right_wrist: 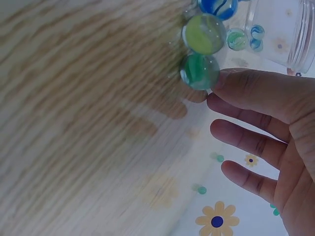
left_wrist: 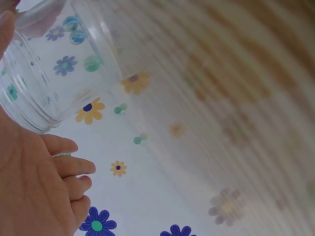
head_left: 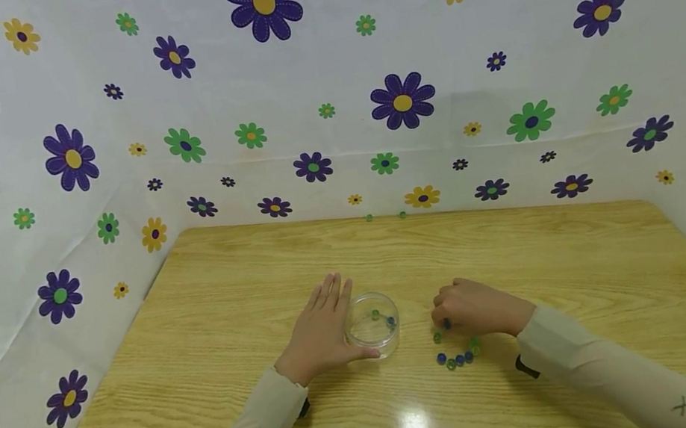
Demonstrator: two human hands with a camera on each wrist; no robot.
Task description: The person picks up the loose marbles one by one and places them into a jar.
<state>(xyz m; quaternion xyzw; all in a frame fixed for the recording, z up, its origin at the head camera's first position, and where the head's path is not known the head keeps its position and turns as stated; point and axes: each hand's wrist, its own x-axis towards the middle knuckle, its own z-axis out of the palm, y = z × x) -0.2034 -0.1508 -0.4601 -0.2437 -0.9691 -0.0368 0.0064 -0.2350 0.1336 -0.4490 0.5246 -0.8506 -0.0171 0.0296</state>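
Note:
My left hand (head_left: 319,339) rests against a clear round jar (head_left: 387,347), straight fingers along its left side and thumb across its front. Inside the jar lie a few marbles, a green one (left_wrist: 92,63) and blue-streaked ones (left_wrist: 77,36). My right hand (head_left: 478,309) is low over a ring of blue and green glass marbles (head_left: 451,364). Its thumb and forefinger tips come close together beside a green marble (right_wrist: 199,71) in the right wrist view. A dark blue marble (head_left: 447,323) sits just under those fingers; whether they hold anything is hidden.
The wooden table (head_left: 242,261) meets a white flower-print cloth (head_left: 320,74) at its back and sides. Two small green marbles (head_left: 369,218) lie near the table's far edge. The jar stands left of the marble ring.

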